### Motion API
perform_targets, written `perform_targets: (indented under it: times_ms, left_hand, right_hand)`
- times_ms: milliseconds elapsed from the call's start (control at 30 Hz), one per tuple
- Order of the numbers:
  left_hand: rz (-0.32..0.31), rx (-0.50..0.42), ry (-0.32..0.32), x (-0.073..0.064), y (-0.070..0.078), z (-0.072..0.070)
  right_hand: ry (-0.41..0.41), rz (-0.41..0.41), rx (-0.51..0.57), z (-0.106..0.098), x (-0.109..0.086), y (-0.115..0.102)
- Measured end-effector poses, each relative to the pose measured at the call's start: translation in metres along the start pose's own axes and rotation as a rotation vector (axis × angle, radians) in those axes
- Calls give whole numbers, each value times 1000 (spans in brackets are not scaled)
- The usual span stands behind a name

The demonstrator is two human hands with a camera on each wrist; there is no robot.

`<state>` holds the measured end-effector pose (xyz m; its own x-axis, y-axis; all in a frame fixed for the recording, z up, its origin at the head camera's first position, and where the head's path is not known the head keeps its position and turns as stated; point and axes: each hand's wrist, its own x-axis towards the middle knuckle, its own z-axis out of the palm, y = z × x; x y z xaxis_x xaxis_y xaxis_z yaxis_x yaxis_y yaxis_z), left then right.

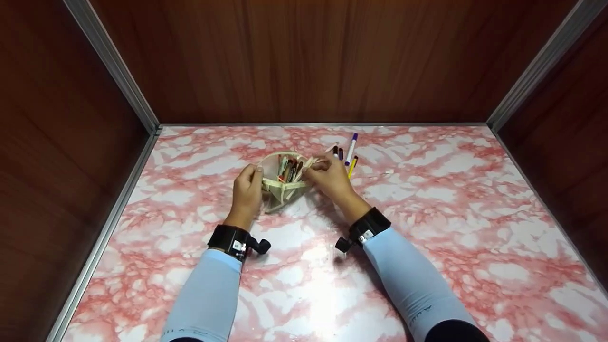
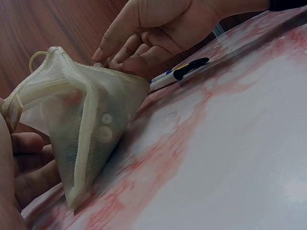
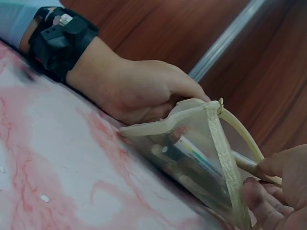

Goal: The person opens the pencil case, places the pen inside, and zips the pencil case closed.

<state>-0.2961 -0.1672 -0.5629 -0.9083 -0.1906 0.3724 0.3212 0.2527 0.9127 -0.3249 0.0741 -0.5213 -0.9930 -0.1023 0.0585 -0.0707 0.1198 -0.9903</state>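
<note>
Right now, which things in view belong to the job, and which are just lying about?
Belongs:
mesh pouch, held by the left grip
pens inside it
pale stick in the right grip
probably the loose purple-capped marker and yellow pen

Lying about:
small white scrap, seemingly

Pouch (image 1: pixel 271 184) on desk (image 1: pixel 451 228), pens (image 1: pixel 290 172) inside. Left hand (image 1: pixel 248 183) at pouch's left side; right hand (image 1: pixel 335 178) at its right, stick (image 3: pixel 244 162) between fingers (image 3: pixel 272 165) at pouch mouth. Loose markers (image 1: pixel 351 149) on desk, beyond and right of right hand. Back wall (image 1: pixel 304 61) behind desk; side walls (image 1: pixel 52 142) left and right.
</note>
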Motion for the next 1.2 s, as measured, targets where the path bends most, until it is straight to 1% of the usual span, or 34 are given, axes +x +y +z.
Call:
perform_targets:
  times_ms: [67,133,267,400,467,567,667,700,733,800,900,967,1067,1200]
  left_hand:
    - [0,-2,4,0,0,0]
    - [-2,-6,5,0,0,0]
    - [3,-8,15,1,0,0]
    - [12,6,25,1,0,0]
    - [12,2,21,1,-1,-1]
    - [10,-10,12,0,-1,-1]
    - [4,-31,-1,0,-1,0]
    - [3,-34,-3,0,0,0]
    - [2,-36,-5,0,0,0]
    - [6,-34,1,0,0,1]
    - [11,-22,18,1,0,1]
    - [10,-16,24,1,0,1]
    - [5,-11,23,0,0,1]
    - [6,-8,22,0,0,1]
  right_hand:
    - [-53,-4,-40,0,0,1]
    - [-99,-29,-94,0,-1,0]
    - [-179,-99,-276,-1,-3,-2]
    - [-261,-140,-439,-1,-5,-3]
    - [-287,-154,-474,-2,-6,-4]
    - [-315,-198,-533,-2,-6,-3]
    - [-325,-219,-574,-2,-6,-2]
    - [-322,-221,-577,-2,-5,-1]
    - [-313,-205,-569,-3,-5,-1]
    - [-279,-183,-513,-4,-4,-3]
    - [-199,-157,-434,-9,-2,-5]
    - [-134,-136,-406,-14,0,-7]
    - [-38,-126,-426,-25,5,-9]
    - [54,-111,-470,-45,13,-9]
